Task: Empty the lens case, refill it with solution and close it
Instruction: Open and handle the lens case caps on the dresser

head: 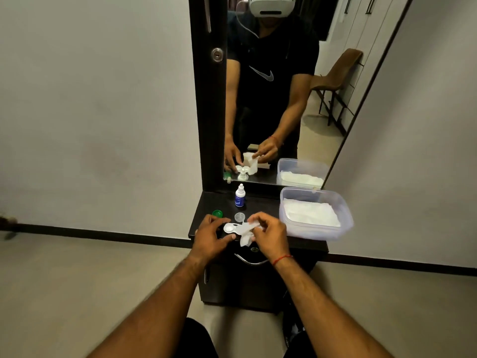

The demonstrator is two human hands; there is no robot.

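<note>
The white lens case (229,227) is in the middle of the picture, held just above the front of the dark table (260,205). The left hand (211,236) holds it. The fingers curl over the top edge of the case and the thumb sits under its low edge, so the case lies between them. One round cup of the case shows, open and facing up.

The right hand (268,233) is just to the right of the case. Its fingers are bent in and pinch a white tissue (245,235). The tissue lies over the right part of the case and hides it, and a loose end hangs down below.

A green cap (217,213) lies on the table just above the left hand. A small clear cap (239,217) lies beside it, right above the case. The bottle of solution (240,196) stands upright behind the clear cap, with its white top on.

To the right sits a plastic box (346,215) with white tissues inside. A tall mirror (271,99) stands behind the table and shows both hands again.
</note>
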